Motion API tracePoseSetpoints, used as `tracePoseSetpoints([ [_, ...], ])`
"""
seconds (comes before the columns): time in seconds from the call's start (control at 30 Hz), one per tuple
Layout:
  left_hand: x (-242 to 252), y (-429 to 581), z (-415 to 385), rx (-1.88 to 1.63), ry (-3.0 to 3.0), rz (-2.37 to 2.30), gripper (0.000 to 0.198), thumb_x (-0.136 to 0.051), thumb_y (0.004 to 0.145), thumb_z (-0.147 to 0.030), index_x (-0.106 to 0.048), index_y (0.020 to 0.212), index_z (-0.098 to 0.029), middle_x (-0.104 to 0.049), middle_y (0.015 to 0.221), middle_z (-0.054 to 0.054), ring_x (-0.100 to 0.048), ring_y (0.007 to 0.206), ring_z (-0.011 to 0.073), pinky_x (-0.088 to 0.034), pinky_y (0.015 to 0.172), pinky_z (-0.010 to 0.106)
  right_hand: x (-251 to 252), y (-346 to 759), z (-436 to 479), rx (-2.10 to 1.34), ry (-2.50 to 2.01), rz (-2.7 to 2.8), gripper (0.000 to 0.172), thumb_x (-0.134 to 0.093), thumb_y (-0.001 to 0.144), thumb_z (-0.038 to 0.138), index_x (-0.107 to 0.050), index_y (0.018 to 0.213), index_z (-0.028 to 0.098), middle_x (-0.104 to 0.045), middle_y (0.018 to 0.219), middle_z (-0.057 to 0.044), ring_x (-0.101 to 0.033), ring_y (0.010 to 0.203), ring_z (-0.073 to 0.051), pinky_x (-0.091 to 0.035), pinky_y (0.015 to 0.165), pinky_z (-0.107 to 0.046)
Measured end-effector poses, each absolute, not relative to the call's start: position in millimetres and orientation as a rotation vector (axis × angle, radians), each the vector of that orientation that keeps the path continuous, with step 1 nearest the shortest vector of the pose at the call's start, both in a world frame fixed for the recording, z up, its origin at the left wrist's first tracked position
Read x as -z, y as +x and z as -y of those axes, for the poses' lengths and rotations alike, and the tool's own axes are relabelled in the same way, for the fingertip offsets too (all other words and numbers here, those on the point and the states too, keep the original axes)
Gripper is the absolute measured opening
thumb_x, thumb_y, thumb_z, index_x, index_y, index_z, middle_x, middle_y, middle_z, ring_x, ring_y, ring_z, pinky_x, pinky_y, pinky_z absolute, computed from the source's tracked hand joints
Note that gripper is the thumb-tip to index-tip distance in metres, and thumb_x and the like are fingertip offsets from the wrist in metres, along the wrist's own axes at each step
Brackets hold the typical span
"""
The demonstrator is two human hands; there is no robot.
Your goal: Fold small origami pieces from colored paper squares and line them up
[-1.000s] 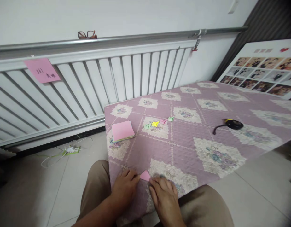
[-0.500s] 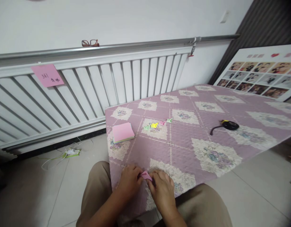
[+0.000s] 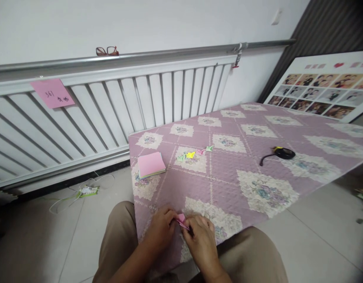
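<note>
A small folded piece of pink paper (image 3: 181, 218) is held between both my hands, above the near end of the table. The fingers of my left hand (image 3: 163, 226) pinch its left side. My right hand (image 3: 199, 235) grips the right side between thumb and fingers, which cover part of the paper. Farther up the cloth lies a row of small folded paper pieces: a pale green one (image 3: 181, 157), a yellow one (image 3: 190, 155), a pink one (image 3: 200, 151) and another green one (image 3: 209, 148). A stack of square paper (image 3: 152, 164) with a pink top sheet rests at the left edge.
A purple quilted tablecloth (image 3: 181, 188) covers the table. A black corded object (image 3: 284, 153) lies to the right. Behind stands a white radiator (image 3: 104, 114) with a pink note (image 3: 52, 93). Glasses (image 3: 107, 51) sit on the pipe. A photo board (image 3: 323, 88) leans at the far right.
The pink paper has turned in my fingers and shows a different fold. My right fingers have curled in more tightly. The whole view has shifted slightly.
</note>
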State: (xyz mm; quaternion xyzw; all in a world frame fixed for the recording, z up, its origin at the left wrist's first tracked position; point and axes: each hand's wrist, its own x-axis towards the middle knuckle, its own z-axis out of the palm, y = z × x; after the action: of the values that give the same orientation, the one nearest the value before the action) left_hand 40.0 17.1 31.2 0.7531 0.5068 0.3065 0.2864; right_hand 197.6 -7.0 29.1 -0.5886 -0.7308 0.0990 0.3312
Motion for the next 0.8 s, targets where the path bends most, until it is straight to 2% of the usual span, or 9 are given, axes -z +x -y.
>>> tracePoseSetpoints([
  [0.07, -30.9, 40.9, -16.7, -0.861, 1.946, -1.328, 0.023, -0.048, 0.081, -0.006, -0.064, 0.089, -0.021, -0.060, 0.098, 0.004, -0.055, 0.094, 0.0173, -0.043, 0.086, 0.031, -24.7, 198.4, 7.3, -0.258, -1.530, 1.919, 0.011, -0.056, 0.083, 0.021, -0.056, 0.072, 0.024, -0.061, 0.072, 0.003, -0.055, 0.078, -0.018, -0.030, 0.084, -0.036],
  [0.17, -30.1, 42.5, -14.3, -0.957, 1.764, -1.365, 0.033, -0.050, 0.079, -0.008, -0.061, 0.107, -0.022, -0.057, 0.114, 0.006, -0.053, 0.105, 0.0189, -0.040, 0.094, 0.033, -19.1, 200.5, 7.6, -0.256, -1.506, 1.897, 0.010, -0.056, 0.082, 0.020, -0.056, 0.073, 0.024, -0.060, 0.071, 0.003, -0.055, 0.076, -0.018, -0.030, 0.084, -0.036],
  [0.27, -30.3, 45.8, -12.8, -1.006, 1.405, -1.404, 0.041, -0.056, 0.078, -0.016, -0.054, 0.119, -0.020, -0.061, 0.110, 0.007, -0.057, 0.097, 0.0194, -0.042, 0.090, 0.033, -16.0, 202.8, 7.3, -0.268, -1.468, 1.855, 0.010, -0.057, 0.083, 0.022, -0.055, 0.074, 0.024, -0.061, 0.073, 0.003, -0.055, 0.075, -0.018, -0.031, 0.082, -0.034],
  [0.47, -37.8, 56.0, -16.1, -0.933, 0.820, -1.177, 0.042, -0.069, 0.072, -0.039, -0.058, 0.105, -0.016, -0.064, 0.096, 0.006, -0.059, 0.079, 0.0166, -0.042, 0.068, 0.027, -14.7, 202.9, 6.4, -0.257, -1.413, 1.836, 0.009, -0.058, 0.083, 0.023, -0.055, 0.074, 0.024, -0.061, 0.073, 0.003, -0.055, 0.074, -0.018, -0.033, 0.078, -0.034],
  [0.67, -42.7, 57.2, -20.5, -0.973, 0.609, -1.031, 0.051, -0.079, 0.061, -0.040, -0.058, 0.100, -0.016, -0.062, 0.085, 0.002, -0.057, 0.073, 0.0146, -0.042, 0.068, 0.027, -16.2, 201.9, 8.5, -0.304, -1.350, 1.879, 0.007, -0.062, 0.083, 0.026, -0.055, 0.080, 0.024, -0.062, 0.079, 0.001, -0.055, 0.078, -0.019, -0.036, 0.076, -0.033],
  [0.8, -41.4, 56.1, -24.8, -0.986, 0.573, -1.018, 0.051, -0.082, 0.058, -0.038, -0.060, 0.098, -0.016, -0.061, 0.081, 0.000, -0.055, 0.068, 0.0123, -0.040, 0.066, 0.025, -18.9, 204.0, 5.6, -0.402, -1.273, 1.906, 0.006, -0.057, 0.088, 0.029, -0.056, 0.084, 0.024, -0.062, 0.084, 0.000, -0.055, 0.080, -0.019, -0.039, 0.073, -0.032],
])
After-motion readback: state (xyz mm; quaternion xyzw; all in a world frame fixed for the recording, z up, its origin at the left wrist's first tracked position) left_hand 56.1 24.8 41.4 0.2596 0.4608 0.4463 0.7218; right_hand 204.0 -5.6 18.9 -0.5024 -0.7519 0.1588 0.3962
